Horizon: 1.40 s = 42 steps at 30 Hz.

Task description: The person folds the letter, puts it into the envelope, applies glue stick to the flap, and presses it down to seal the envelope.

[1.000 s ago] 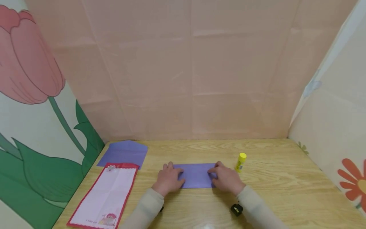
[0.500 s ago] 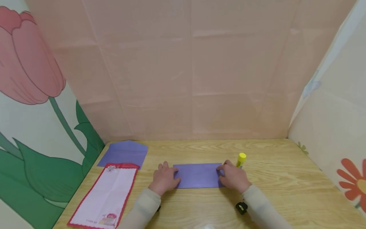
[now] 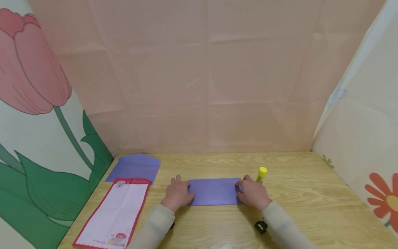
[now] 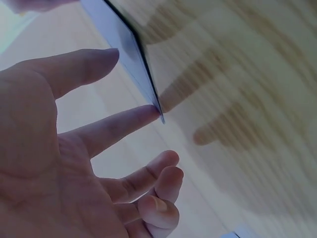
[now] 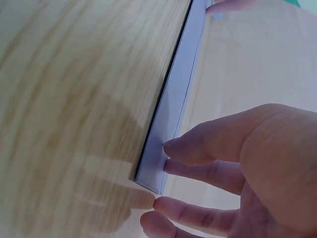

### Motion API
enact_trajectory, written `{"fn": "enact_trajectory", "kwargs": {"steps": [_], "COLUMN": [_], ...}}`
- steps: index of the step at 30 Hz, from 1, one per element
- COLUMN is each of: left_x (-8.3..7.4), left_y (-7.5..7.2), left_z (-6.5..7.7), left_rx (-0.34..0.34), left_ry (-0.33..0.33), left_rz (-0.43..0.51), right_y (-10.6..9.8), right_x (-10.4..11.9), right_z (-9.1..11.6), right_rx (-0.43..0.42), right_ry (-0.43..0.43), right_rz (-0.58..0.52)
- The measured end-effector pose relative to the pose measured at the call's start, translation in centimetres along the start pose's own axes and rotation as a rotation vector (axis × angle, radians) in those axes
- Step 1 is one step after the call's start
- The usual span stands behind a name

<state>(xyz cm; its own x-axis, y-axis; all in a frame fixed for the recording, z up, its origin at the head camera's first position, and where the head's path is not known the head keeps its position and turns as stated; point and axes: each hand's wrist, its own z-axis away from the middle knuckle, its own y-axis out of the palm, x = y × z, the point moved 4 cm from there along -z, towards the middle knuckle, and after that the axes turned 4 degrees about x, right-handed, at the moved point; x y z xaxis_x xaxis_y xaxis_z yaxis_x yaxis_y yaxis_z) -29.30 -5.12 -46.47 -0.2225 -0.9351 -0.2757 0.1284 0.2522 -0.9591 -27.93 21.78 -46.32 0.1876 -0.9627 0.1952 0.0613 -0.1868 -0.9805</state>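
Note:
A purple envelope point(image 3: 214, 192) lies flat on the table in front of me, its long sides running left to right. My left hand point(image 3: 177, 194) is at its left end; in the left wrist view the index fingertip touches the envelope's corner point(image 4: 143, 82), while the thumb reaches over it and the other fingers bend loosely. At the opposite end rests my right hand point(image 3: 253, 193). Its thumb and index fingertips point(image 5: 173, 148) press on the envelope near the edge in the right wrist view, with another finger right at the corner.
Just beyond my right hand stands a yellow glue stick point(image 3: 262, 174). To the left lies a red-bordered letter sheet point(image 3: 115, 211), overlapping another purple envelope point(image 3: 136, 167) with a raised-point flap. A pinkish-brown covering point(image 3: 205, 86) rises behind the table.
My hands have spread apart from over the envelope to its two ends, showing more of it. The right hand moved right, partly covering the glue stick. In the last half second little differs.

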Motion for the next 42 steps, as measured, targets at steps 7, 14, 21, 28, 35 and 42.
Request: {"fn": "enact_trajectory", "kwargs": {"steps": [7,14,21,28,35,42], "left_x": [-0.1,-0.4,-0.9,-1.4,-2.4,-3.1], "left_y": [0.0,0.2,0.6,0.6,0.9,1.3], "left_z": [0.1,0.7,1.2,1.4,1.3,1.2], "left_rx": [0.027,0.051,0.134,0.141,0.121,0.134], "left_ry": [-0.003,0.044,0.138,0.156,0.149,0.142], "left_rz": [0.009,0.046,0.087,0.064,0.048,0.052], "right_y": [0.1,0.3,0.6,0.8,1.0,1.8], "right_x": [0.3,0.5,0.5,1.0,2.8,4.3], "right_z": [0.1,0.0,-0.2,0.2,0.4,0.1], "right_rx": [0.007,-0.026,-0.059,-0.058,-0.025,-0.044], "right_ry": [0.003,-0.020,-0.043,-0.079,-0.127,-0.181], "right_rz": [-0.006,0.014,0.034,0.002,-0.029,0.015]}}
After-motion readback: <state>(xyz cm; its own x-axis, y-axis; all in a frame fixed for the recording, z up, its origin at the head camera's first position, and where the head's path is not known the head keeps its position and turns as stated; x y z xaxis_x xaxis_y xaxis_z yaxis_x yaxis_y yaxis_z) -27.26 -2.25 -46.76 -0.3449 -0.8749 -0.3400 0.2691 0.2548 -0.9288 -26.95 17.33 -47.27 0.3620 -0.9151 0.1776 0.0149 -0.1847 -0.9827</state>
